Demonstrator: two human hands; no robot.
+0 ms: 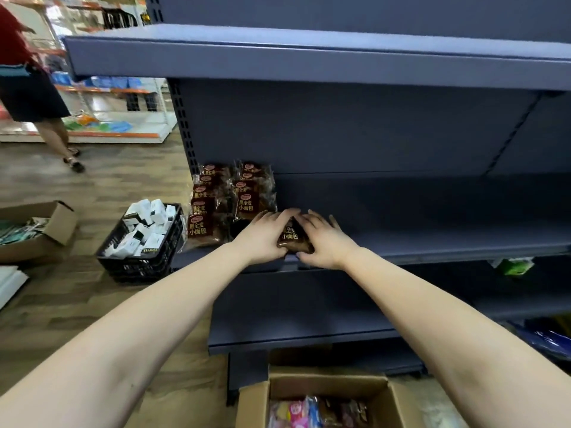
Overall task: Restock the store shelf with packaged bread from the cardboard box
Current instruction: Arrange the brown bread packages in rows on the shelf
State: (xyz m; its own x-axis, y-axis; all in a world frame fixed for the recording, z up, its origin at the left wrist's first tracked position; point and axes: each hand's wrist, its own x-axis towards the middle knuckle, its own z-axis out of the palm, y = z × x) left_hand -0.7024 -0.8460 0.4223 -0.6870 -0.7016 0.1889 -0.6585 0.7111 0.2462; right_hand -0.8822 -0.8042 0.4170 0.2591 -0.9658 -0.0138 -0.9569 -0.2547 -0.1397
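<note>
Pack [293, 240]: dark wrapper, at the front of the middle shelf [432, 253], just right of the stocked rows [216, 205]. Whether it rests on the shelf or sits just above it cannot be told.
Left grip [262, 239]: fingers curled over the pack's left side and top, holding it.
Right grip [324, 242]: fingers spread across the pack's right side, thumb at the near edge, pinching it.
Rows: two columns of like packs at the shelf's left end, overlapping front to back, labels up.
Box [340, 384]: open on the floor below the shelf, with wrapped goods inside.
Step in hand: judged to be seating the first pack of a third column.
Method: set the pack square to the shelf edge, label up and readable like its neighbours. Slide it back so later packs can overlap it, and keep it close beside the second column without riding onto it.
Pressure: light only; the bread is likely soft and would dent under a squeeze.
Release: let go with both hands once the pack lies flat.
Risk: a pack left at the lip could tip off the edge.
Progress: early, judging by the bare shelf to the right.
</note>
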